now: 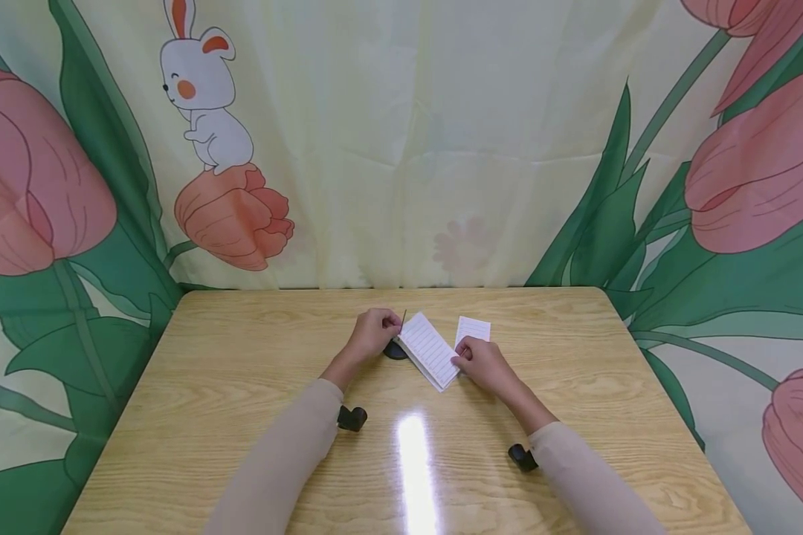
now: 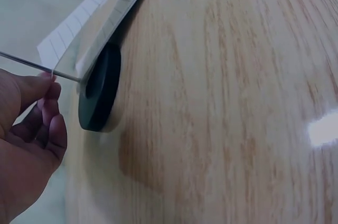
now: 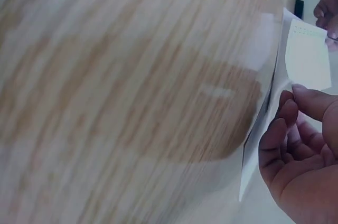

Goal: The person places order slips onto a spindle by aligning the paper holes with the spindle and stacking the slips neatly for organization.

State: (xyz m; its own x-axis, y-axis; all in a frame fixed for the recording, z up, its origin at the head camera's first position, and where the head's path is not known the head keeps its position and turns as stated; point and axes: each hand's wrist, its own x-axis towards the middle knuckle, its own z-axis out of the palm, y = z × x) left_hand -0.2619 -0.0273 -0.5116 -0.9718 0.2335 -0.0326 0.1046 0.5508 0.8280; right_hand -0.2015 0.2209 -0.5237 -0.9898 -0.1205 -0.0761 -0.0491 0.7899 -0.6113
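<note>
A bill spike stands on the table, its round black base [image 1: 395,351] flat and its thin metal rod [image 2: 66,75] pointing up. My left hand [image 1: 372,332] pinches the corner of a lined paper slip [image 1: 430,349] right at the rod. At the slip's opposite side, my right hand [image 1: 485,365] pinches the edge between thumb and fingertips. Below this slip lies another sheet [image 2: 112,28], close to the base. Whether the rod passes through the upper slip is hidden by my left fingers.
Behind my right hand, a separate lined slip [image 1: 473,328] lies on the wooden table [image 1: 254,386]. A printed curtain [image 1: 375,148] hangs along the table's far edge. Light reflects off the tabletop between my arms.
</note>
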